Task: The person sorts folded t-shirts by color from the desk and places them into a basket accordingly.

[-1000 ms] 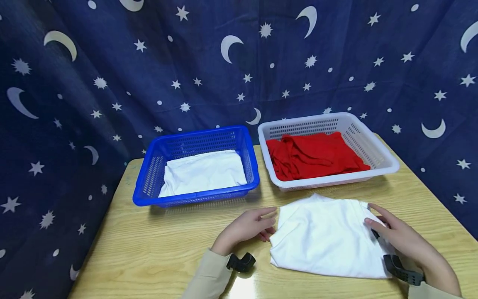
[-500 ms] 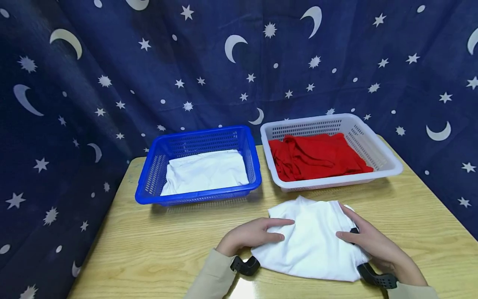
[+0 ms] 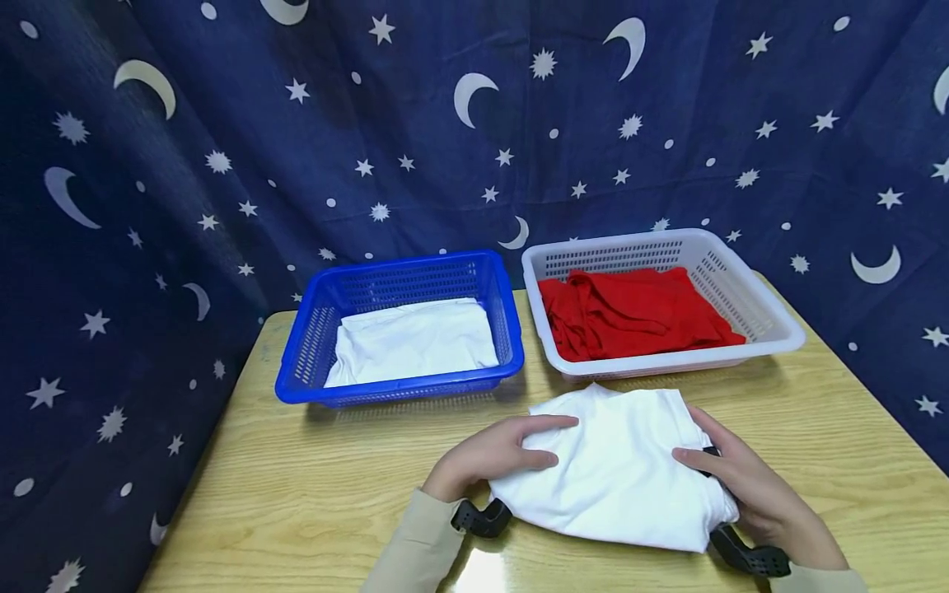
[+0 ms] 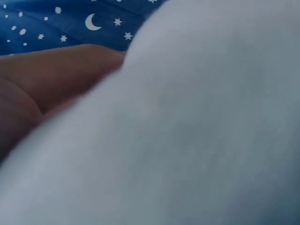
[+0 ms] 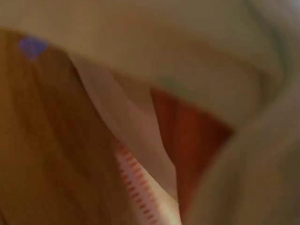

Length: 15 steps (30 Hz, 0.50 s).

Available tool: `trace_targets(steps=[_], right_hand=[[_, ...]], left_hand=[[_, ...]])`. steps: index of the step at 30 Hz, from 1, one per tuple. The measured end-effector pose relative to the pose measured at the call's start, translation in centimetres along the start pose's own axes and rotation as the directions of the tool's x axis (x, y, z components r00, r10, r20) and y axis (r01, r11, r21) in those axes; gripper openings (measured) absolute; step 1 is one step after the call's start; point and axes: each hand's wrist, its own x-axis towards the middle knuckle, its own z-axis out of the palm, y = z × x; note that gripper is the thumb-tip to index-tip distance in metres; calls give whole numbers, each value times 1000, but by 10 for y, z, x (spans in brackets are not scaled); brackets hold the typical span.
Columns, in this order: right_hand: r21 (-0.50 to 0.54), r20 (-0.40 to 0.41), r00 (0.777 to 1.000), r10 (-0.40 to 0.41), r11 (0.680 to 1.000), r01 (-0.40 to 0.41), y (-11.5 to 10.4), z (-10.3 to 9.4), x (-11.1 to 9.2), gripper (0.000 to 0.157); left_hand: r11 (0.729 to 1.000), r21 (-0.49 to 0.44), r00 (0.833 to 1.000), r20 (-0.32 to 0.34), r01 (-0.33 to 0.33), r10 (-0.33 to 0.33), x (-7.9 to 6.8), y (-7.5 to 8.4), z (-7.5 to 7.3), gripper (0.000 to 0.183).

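A folded white garment (image 3: 615, 473) lies crumpled between my two hands, close over the table in front of the baskets. My left hand (image 3: 493, 453) grips its left side, thumb and index finger on top and the other fingers hidden by the fabric. At the opposite side, my right hand (image 3: 752, 482) holds it with the thumb above and the fingers behind the edge. Blurred white cloth (image 4: 187, 136) fills most of the left wrist view, partly covering the fingers (image 4: 65, 70). In the right wrist view, pale fabric (image 5: 140, 42) hangs across the top.
The blue basket (image 3: 396, 387) at back left holds folded white fabric (image 3: 415, 342). Beside it, the white basket (image 3: 689, 362) contains red fabric (image 3: 638, 309). Both stand on the wooden table (image 3: 296, 494), before a navy curtain (image 3: 415, 107) with moons and stars.
Both hands were at the garment's sides; the right has come inward to the left, bunching the garment narrower, and the left now overlaps its edge. The baskets have stayed put.
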Motion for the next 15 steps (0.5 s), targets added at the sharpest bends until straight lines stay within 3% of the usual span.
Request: trace_targets(steps=[6, 15], right_hand=[[-17, 18, 996, -84, 996, 85, -11, -1, -8, 77], [-92, 44, 979, -199, 975, 203, -37, 0, -11, 71]], left_hand=[[995, 76, 998, -11, -63, 64, -7, 13, -8, 50], [991, 77, 991, -73, -110, 116, -18, 30, -22, 50]])
